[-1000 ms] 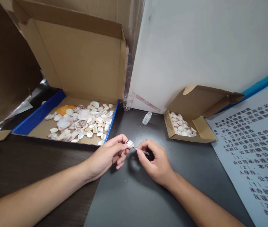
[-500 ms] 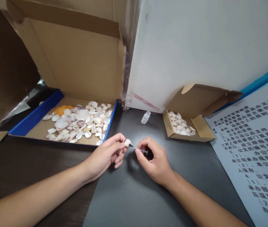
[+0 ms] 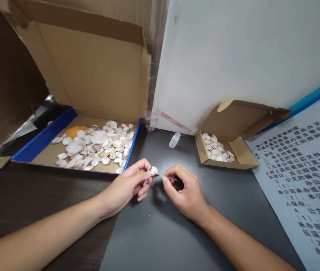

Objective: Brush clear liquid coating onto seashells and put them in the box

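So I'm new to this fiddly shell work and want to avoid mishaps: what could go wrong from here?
The shell is pinched only by fingertips of the left hand; pressure from the thin tool in the right hand could flick it loose onto the dark mat. The small vial stands just beyond both hands, so a reaching wrist might knock it over.

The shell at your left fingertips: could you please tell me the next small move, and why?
Probably a short stroke of the thin stick across the shell: the left hand pinches the shell above the table, and the right hand holds the stick's tip at its edge.
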`<state>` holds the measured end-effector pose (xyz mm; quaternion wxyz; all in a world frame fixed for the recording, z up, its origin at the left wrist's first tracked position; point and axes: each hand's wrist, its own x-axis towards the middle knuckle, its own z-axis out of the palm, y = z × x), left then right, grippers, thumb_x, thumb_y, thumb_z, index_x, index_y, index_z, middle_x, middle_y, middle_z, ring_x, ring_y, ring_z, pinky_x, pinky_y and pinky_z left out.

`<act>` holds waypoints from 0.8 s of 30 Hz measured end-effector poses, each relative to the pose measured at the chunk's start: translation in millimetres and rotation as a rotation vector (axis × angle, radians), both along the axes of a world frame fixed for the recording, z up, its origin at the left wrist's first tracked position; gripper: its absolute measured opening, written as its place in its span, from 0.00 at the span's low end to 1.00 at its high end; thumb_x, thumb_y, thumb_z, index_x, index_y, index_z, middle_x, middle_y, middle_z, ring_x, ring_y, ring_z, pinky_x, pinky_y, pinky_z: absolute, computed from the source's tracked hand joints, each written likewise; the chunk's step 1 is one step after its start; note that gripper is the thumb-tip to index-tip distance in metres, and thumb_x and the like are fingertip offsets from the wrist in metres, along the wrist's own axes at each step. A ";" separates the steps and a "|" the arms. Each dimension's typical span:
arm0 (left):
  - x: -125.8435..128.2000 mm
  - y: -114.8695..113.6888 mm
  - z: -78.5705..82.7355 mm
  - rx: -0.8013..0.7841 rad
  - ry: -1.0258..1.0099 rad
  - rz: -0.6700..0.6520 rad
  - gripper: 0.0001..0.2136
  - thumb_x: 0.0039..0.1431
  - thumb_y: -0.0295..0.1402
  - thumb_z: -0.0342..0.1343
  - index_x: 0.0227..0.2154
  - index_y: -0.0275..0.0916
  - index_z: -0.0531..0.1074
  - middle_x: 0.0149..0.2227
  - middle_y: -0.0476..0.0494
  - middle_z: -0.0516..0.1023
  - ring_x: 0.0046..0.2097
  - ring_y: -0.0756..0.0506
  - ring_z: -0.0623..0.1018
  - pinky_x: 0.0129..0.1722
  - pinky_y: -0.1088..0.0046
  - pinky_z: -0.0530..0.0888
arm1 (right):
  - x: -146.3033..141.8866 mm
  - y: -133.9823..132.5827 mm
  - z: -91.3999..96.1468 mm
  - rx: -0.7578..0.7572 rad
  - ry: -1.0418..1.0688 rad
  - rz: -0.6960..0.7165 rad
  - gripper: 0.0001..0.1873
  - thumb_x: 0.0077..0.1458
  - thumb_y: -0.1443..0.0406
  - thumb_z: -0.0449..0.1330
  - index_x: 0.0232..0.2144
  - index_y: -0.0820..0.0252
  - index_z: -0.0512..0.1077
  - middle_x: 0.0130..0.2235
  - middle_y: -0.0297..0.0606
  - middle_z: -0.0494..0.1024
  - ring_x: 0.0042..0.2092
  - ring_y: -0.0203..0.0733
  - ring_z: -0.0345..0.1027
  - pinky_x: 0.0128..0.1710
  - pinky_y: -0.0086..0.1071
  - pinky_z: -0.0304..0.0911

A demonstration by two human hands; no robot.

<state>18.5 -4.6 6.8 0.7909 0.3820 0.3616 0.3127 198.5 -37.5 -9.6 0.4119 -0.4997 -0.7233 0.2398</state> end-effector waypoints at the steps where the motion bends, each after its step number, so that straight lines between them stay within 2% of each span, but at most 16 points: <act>1: 0.1 0.0 -0.2 0.006 0.000 -0.003 0.07 0.60 0.32 0.52 0.29 0.39 0.61 0.23 0.55 0.64 0.19 0.56 0.58 0.19 0.80 0.60 | -0.1 0.0 -0.3 -0.008 0.000 -0.030 0.03 0.57 0.69 0.56 0.30 0.60 0.68 0.27 0.31 0.67 0.27 0.33 0.60 0.27 0.26 0.55; 4: 0.0 -0.3 -1.7 0.022 0.010 -0.007 0.07 0.60 0.32 0.53 0.29 0.39 0.60 0.21 0.56 0.63 0.19 0.56 0.58 0.18 0.80 0.60 | -0.3 0.2 -0.8 0.005 0.011 -0.079 0.04 0.57 0.69 0.56 0.29 0.60 0.68 0.26 0.31 0.67 0.27 0.32 0.60 0.27 0.26 0.56; 9: -0.5 -1.4 -6.5 0.056 0.022 -0.007 0.07 0.59 0.33 0.53 0.29 0.39 0.60 0.21 0.57 0.63 0.18 0.56 0.58 0.18 0.81 0.61 | -0.3 0.1 -0.8 0.074 0.017 0.005 0.03 0.56 0.70 0.57 0.30 0.60 0.69 0.26 0.31 0.66 0.27 0.32 0.61 0.27 0.26 0.56; 14: -1.1 -1.0 -9.5 0.074 0.040 -0.033 0.07 0.60 0.33 0.52 0.29 0.39 0.60 0.19 0.58 0.61 0.18 0.56 0.59 0.18 0.81 0.61 | 0.3 0.9 -1.5 0.084 0.001 -0.097 0.04 0.56 0.71 0.58 0.29 0.61 0.69 0.26 0.31 0.66 0.28 0.33 0.61 0.29 0.27 0.56; 20: -1.3 0.1 -10.3 0.075 0.026 -0.036 0.08 0.58 0.34 0.54 0.30 0.39 0.61 0.22 0.57 0.65 0.18 0.57 0.60 0.18 0.81 0.61 | 0.5 1.3 -1.7 0.123 0.021 0.013 0.02 0.55 0.71 0.58 0.31 0.61 0.70 0.27 0.32 0.67 0.29 0.34 0.62 0.30 0.27 0.57; 24: -1.7 0.3 -10.9 0.082 0.041 -0.061 0.08 0.60 0.35 0.53 0.29 0.40 0.61 0.18 0.58 0.61 0.17 0.57 0.60 0.18 0.81 0.61 | 0.6 2.0 -2.3 0.091 -0.008 -0.106 0.04 0.56 0.71 0.57 0.29 0.61 0.69 0.27 0.31 0.65 0.29 0.34 0.61 0.30 0.28 0.56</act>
